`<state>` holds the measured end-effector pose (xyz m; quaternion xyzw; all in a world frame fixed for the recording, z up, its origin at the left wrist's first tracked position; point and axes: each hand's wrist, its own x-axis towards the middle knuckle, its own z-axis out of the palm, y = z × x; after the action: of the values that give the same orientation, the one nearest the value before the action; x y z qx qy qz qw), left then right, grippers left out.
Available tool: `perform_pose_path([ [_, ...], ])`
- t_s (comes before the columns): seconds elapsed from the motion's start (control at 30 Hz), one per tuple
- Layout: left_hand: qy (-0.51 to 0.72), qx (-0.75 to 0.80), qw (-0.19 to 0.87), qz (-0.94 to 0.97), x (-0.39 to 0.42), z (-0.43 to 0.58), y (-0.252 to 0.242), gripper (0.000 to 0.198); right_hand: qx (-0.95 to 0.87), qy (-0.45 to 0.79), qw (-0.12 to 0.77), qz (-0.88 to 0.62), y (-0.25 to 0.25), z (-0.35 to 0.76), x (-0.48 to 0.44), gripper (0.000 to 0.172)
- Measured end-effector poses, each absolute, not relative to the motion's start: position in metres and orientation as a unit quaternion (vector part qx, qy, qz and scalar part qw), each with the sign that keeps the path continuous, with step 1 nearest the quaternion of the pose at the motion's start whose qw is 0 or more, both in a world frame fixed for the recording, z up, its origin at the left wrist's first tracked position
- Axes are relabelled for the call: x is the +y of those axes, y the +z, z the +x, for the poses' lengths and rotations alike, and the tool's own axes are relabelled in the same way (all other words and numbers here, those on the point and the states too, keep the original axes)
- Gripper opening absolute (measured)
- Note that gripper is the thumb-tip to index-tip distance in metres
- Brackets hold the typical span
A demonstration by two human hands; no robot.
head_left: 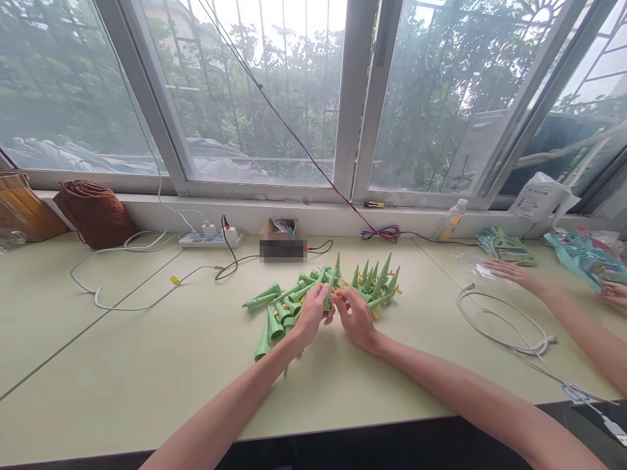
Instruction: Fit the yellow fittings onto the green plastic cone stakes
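My left hand (313, 311) is closed around a green plastic cone (332, 282) that points upward, over the middle of the pile. Close beside it, my right hand (353, 316) pinches at the cone's lower part; what lies between its fingertips is too small to make out. To the left and behind my hands lie several loose green cones (275, 328), some with open ends facing me. On the right, more green cones (381, 277) stand or lean upright, with small yellow pegs (398, 289) sticking out of some. My hands hide part of the pile.
Another person's hand (519, 274) reaches in from the right, near bagged green parts (507, 245). A coiled white cable (504, 339) lies on the table (147, 378). At the back are a power strip (210, 240), a small cardboard box (279, 228) and a bottle (451, 220).
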<state>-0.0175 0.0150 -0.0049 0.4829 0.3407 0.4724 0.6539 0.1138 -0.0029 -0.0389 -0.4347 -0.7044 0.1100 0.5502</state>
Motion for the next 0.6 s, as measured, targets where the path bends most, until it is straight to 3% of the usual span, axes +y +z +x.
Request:
perform_pose_path([
  [0.6, 0.477, 0.361, 0.636, 0.487, 0.011, -0.021, 0.001, 0.035, -0.692, 0.161, 0.556, -0.432, -0.029, 0.118, -0.007, 0.022],
])
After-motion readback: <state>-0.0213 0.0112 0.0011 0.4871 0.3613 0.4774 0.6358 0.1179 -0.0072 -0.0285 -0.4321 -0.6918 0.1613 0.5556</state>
